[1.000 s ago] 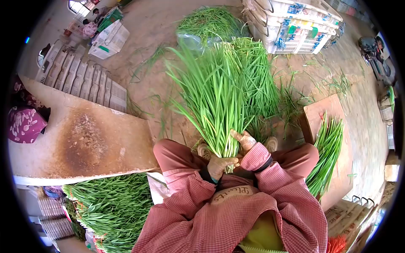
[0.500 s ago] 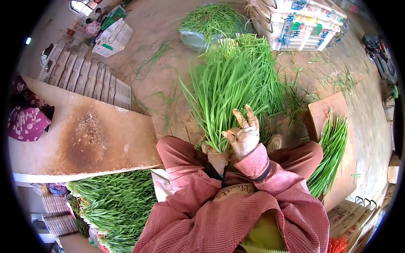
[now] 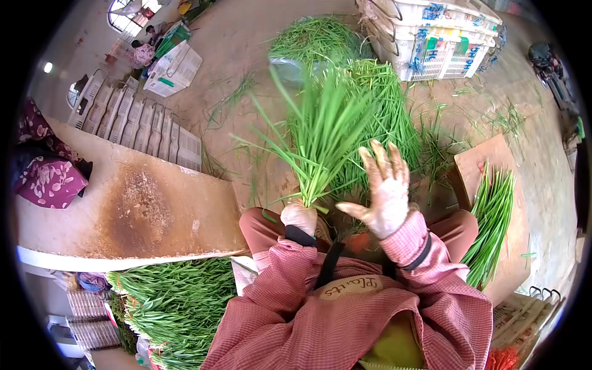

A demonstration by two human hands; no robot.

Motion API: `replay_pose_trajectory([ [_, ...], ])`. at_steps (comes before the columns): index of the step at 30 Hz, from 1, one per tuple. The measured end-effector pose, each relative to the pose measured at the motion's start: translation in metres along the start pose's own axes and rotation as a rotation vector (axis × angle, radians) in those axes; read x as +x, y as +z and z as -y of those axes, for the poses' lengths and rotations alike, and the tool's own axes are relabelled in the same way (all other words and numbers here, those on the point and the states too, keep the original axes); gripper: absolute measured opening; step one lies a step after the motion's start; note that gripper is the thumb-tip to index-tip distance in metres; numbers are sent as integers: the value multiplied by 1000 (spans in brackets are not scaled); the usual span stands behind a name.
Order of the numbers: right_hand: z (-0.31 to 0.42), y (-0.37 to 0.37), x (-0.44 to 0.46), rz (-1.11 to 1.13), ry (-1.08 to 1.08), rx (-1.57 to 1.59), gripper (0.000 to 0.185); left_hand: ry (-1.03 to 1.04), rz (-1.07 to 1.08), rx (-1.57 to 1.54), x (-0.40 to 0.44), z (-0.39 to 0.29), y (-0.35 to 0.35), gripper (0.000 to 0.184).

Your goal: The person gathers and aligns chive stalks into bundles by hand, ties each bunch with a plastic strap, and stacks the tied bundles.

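My left hand point(image 3: 299, 219), in a pale glove, is closed round the lower ends of a bunch of garlic chives point(image 3: 324, 139). The long green leaves fan upward and away from me, blurred at the tips. To the right, my right hand point(image 3: 388, 197) is raised with its fingers spread and nothing in it; its glove is stained at the fingertips. Beyond both hands a pile of loose chives point(image 3: 388, 117) lies on the floor, partly hidden by the bunch.
Tied chives point(image 3: 493, 222) lie on a board point(image 3: 509, 246) at my right. At my left are a stained slab point(image 3: 203, 209) and many stacked chives point(image 3: 179, 302). White crates point(image 3: 444, 58) and a row of crates point(image 3: 139, 126) stand farther off. Another person point(image 3: 143, 54) is at the far left.
My left hand has lifted the bunch from the pile and moved slightly left. My right hand has moved right, away from the bunch, and its fingers have spread.
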State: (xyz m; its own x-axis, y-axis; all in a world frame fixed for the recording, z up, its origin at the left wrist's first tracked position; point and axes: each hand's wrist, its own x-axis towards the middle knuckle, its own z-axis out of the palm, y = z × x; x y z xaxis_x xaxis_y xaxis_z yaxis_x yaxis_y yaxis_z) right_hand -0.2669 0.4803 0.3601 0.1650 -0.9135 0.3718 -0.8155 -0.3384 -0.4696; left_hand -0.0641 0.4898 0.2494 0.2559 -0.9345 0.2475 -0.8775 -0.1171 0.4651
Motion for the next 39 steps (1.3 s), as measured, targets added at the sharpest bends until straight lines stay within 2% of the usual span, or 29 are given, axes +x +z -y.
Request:
replay_pose_trajectory([
  [3,37,45,38,249,116,-230,65,37,13,133,-4,-11,-14,11],
  [5,13,97,37,27,116,82,42,133,-98,118,8,-8,-24,16],
  [7,-12,117,25,-54,449,1527,20,268,-180,-27,32,23,-33,21],
  [8,-14,63,25,5,792,1617,15,311,-146,316,38,23,-58,18],
  [9,-39,54,15,-75,670,1955,15,411,-158,384,53,32,-72,20],
  [10,-55,38,4,-92,534,1967,16,511,-177,454,68,40,-86,22],
  [11,-81,30,-14,205,398,1798,20,611,-204,523,83,48,-100,25],
  [12,-98,23,-25,550,351,1354,26,694,-205,638,95,41,-119,26],
  [13,-102,16,-24,906,312,573,32,769,-202,753,107,38,-132,27],
  [14,-95,6,-24,1061,229,-133,38,797,-149,880,118,36,-141,24],
  [15,-87,-5,-23,973,221,-339,44,827,-102,1003,131,31,-147,20],
  [17,-44,-46,15,421,118,3,56,1166,-236,987,145,8,-163,36],
  [18,-22,-61,36,78,-159,488,59,1231,-151,1013,145,-8,-170,36],
  [21,51,-84,115,55,-566,719,86,1430,-81,980,141,-38,-185,37],
  [23,73,-43,144,238,-538,545,103,1571,-63,867,141,-39,-189,40],
  [24,72,-13,148,377,-526,714,107,1566,-136,890,139,-42,-196,40],
  [25,69,-6,142,714,-354,666,106,1556,-209,914,137,-44,-204,39],
  [27,31,32,101,1111,-193,658,90,1499,-309,946,152,-32,-228,45],
  [28,19,28,77,1228,138,233,83,1429,-286,975,159,-23,-244,45],
  [29,-65,129,25,1328,210,474,67,1355,-270,1005,165,-15,-257,45],
  [30,-64,83,9,1472,334,146,39,1335,-275,1017,170,-9,-266,45],
  [31,-110,96,-30,1362,-374,-503,29,1335,-244,1061,174,-4,-274,43],
  [32,-107,61,-29,1470,-52,-645,31,1343,-203,1102,175,-1,-279,42],
  [34,-147,53,-12,1250,310,-516,36,1370,-188,1120,185,6,-273,41],
  [35,-128,40,15,1186,264,-592,48,1405,-141,1116,186,8,-266,41],
  [36,-82,7,52,838,493,-351,63,1438,-91,1122,182,-2,-259,43],
  [37,-67,8,74,608,379,-119,91,1426,-8,1216,180,-5,-247,43],
  [38,-27,-12,93,436,251,134,99,1513,-32,1181,176,-14,-239,42],
  [39,-10,-3,98,180,-155,333,112,1596,-51,1151,172,-25,-233,42],
])
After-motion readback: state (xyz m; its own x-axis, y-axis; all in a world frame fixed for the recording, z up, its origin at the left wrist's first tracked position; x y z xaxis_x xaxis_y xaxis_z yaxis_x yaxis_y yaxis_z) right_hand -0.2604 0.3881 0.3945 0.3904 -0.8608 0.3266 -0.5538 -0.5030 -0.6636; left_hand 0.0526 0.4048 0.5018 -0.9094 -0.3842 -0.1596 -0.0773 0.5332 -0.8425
